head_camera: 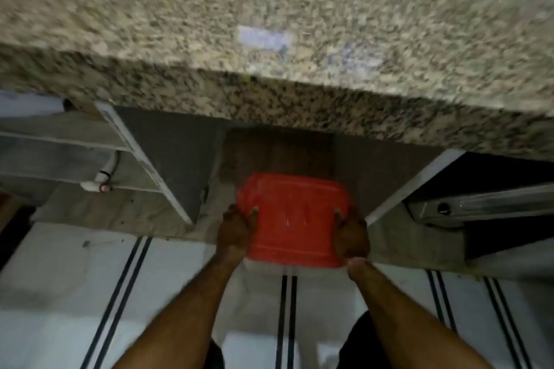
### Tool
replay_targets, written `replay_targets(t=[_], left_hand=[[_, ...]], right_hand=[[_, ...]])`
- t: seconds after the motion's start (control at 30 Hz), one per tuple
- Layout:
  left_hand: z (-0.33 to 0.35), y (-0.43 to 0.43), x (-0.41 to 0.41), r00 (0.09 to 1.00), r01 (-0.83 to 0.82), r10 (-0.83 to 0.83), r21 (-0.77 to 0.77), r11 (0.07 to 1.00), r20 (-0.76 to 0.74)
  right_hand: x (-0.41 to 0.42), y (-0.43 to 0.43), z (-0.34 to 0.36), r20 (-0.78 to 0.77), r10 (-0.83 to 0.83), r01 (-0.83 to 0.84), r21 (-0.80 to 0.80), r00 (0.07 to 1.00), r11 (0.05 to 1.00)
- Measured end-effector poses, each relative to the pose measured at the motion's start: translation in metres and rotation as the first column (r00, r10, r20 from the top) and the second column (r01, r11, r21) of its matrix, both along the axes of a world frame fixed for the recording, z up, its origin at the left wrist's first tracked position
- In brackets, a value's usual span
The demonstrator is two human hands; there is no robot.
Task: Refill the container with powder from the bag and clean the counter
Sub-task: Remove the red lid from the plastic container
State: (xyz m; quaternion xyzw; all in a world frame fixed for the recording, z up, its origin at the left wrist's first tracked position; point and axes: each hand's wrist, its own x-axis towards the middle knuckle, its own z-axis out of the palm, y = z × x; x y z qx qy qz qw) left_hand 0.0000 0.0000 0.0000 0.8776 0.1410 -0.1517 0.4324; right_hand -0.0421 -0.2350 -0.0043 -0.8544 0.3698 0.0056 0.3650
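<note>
Dim light, heavy motion blur, soft focus throughout, deep shadow under counter (269, 39)

White floor (60, 293), black double stripes (287, 308); grey shelf (45, 126) left; dim light.

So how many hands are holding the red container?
2. The left hand grips the left side of the red container. The right hand grips its right side. Both are down below the counter edge. No other hands show.
</note>
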Motion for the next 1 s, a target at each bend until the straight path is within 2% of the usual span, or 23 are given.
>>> replay_targets(t=[0.03,0.1,0.2,0.27,0.43,0.53,0.7,0.8,1.0], left_hand=[[0.017,0.005,-0.008,1.0,-0.009,0.008,-0.035,0.999,-0.023],[0.067,0.015,-0.034,1.0,-0.019,0.019,0.022,1.0,0.005],[0.157,0.033,-0.075,0.999,0.022,-0.017,0.131,0.991,-0.042],[0.22,0.043,-0.095,0.997,0.023,-0.014,0.133,0.991,-0.073],[0.36,0.072,-0.134,0.999,0.051,-0.052,0.149,0.987,0.005],[0.432,0.089,-0.141,0.994,0.048,-0.064,0.165,0.985,0.088],[0.509,0.116,-0.13,0.968,0.024,-0.067,0.177,0.984,0.24],[0.549,0.119,-0.106,0.948,0.009,-0.056,0.151,0.989,0.312],[0.605,0.098,-0.027,0.88,0.001,-0.121,0.253,0.968,0.459]], right_hand=[[-0.008,0.003,0.018,-0.027,0.004,-0.003,0.029,1.0,1.0],[-0.031,0.012,0.068,-0.074,0.005,-0.004,0.007,0.997,1.0],[-0.072,0.03,0.158,-0.135,0.029,-0.032,-0.02,0.99,0.999],[-0.097,0.042,0.22,-0.133,0.047,-0.047,0.009,0.99,0.999],[-0.143,0.062,0.362,-0.108,0.091,-0.091,0.006,0.99,0.996],[-0.155,0.066,0.427,-0.017,0.14,-0.14,0.021,0.99,0.99],[-0.148,0.064,0.517,0.153,0.211,-0.213,-0.005,0.965,0.977],[-0.127,0.058,0.557,0.245,0.225,-0.224,-0.033,0.943,0.974],[-0.066,0.033,0.612,0.442,0.206,-0.203,-0.053,0.873,0.978]])
